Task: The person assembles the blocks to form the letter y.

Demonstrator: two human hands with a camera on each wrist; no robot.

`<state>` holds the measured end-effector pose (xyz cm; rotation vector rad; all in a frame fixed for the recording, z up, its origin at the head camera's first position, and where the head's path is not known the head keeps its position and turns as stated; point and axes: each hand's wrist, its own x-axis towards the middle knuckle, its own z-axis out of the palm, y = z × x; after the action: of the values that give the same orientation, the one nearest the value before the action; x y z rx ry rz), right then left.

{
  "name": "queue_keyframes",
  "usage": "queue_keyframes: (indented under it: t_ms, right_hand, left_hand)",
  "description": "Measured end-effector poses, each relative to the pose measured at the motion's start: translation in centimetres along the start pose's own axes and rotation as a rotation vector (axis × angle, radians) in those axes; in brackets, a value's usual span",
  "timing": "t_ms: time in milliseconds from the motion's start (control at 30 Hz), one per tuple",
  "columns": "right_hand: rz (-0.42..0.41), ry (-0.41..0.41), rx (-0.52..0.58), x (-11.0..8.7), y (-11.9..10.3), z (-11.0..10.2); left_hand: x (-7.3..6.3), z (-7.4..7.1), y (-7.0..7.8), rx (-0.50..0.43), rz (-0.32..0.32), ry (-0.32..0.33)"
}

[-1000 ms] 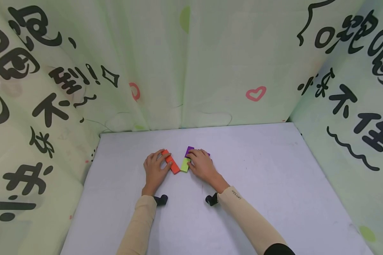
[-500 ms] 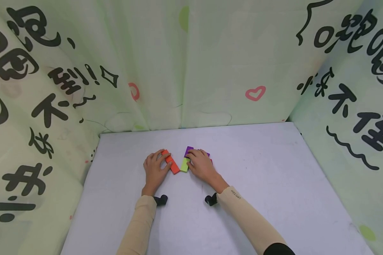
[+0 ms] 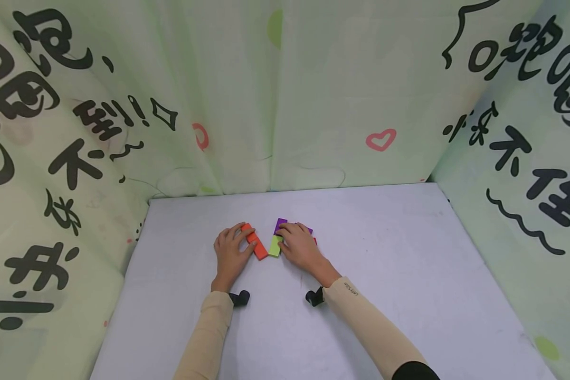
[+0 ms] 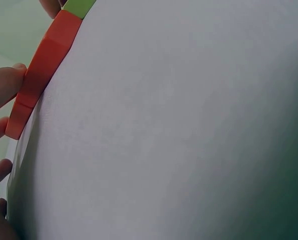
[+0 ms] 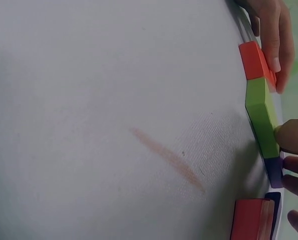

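In the head view, orange blocks (image 3: 260,249) lie end to end, slanting across the table, and meet a green block (image 3: 274,247) at their near end. A purple block (image 3: 280,224) continues from the green one, so the row makes a V. My left hand (image 3: 229,256) holds the orange blocks between thumb and fingers. With its thumb against the green block and fingers on the purple one, my right hand (image 3: 305,250) grips that side. The right wrist view shows the orange end (image 5: 251,60) touching the green block (image 5: 261,112).
Beyond my right hand lie another purple block (image 3: 309,229) and a red block (image 3: 315,241), mostly hidden by it. A white table (image 3: 385,253) spreads around, with a printed curtain (image 3: 323,105) behind. A reddish streak (image 5: 169,160) marks the surface.
My right hand and the green and purple blocks have shifted very slightly left, and a bit more of the red block shows. My left hand stays in place.
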<state>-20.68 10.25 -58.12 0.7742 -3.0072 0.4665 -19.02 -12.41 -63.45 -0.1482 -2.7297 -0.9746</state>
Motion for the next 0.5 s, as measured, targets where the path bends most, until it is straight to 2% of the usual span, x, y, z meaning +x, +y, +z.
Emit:
queue_keyframes:
  t_ms: [200,500]
  right_hand:
    - [-0.015,0.019,0.019,-0.14,0.02,-0.02]
    - [0.004,-0.003,0.009,0.03,0.18,0.3]
  left_hand:
    - [-0.08,-0.19,0.11,-0.007,0.003,0.0]
    - [-0.02,-0.37,0.33,0.001,0.012,0.003]
